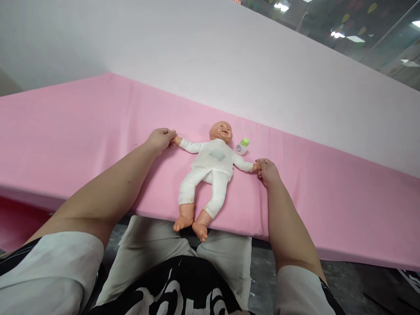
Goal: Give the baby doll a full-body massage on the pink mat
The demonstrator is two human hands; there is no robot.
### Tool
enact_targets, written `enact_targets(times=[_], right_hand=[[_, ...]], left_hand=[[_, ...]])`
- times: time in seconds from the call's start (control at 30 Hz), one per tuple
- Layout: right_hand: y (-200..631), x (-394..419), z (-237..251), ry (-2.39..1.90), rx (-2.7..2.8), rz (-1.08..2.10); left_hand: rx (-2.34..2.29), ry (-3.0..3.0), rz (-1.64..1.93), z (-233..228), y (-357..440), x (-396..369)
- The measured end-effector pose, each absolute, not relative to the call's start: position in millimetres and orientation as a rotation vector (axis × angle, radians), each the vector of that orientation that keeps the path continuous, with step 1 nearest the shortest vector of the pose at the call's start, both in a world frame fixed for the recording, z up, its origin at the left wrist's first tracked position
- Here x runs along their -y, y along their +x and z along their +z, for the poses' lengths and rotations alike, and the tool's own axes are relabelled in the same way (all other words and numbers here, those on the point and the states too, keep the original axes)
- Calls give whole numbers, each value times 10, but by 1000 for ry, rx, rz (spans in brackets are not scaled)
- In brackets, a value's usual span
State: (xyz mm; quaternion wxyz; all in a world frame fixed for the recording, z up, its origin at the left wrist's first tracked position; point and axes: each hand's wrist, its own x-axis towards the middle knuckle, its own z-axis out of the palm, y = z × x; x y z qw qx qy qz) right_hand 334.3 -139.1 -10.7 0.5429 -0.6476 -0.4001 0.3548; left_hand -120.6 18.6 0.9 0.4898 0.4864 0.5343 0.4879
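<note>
A baby doll (pixel 215 159) with a white cloth body lies on its back on the pink-covered table (pixel 82 127), its head toward the wall and its feet at the near edge. Both its arms are stretched out sideways. My left hand (pixel 161 140) is closed on the doll's hand at the left, thumb on top. At the right, my right hand (pixel 268 171) pinches the doll's other hand between thumb and fingers. Beside the doll's head, apart from my hands, is a small clear bottle (pixel 242 147) with a green cap.
A white wall (pixel 197 57) rises behind the table, with a glass window (pixel 344 35) above it at the upper right. My lap (pixel 151 240) is close against the table's near edge. Something red (pixel 22 223) is below the table at the left.
</note>
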Motion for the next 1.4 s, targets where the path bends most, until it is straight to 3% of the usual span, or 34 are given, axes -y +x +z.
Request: enact_targets(times=[0.27,0.87,1.07,1.2,1.4], right_hand=[[3326,1453,-34,-1281,938,1065],[3242,1430,-1,-1408,876,907],[3207,1422,89,-1086,762,1072],[3174,1435,53,-1139,834,1134],[3229,1393,-32,-1469,975,774]], left_hand=[[-1162,1173,1172,-2,-1234,-180],[-1230,1136,1213,-16,-1178,-207],[-936,1081,1278,-13,-1144,-188],[-961,1239,1129,-20,-1052,-126],[-1090,1327,1210,19,-1020,-83]])
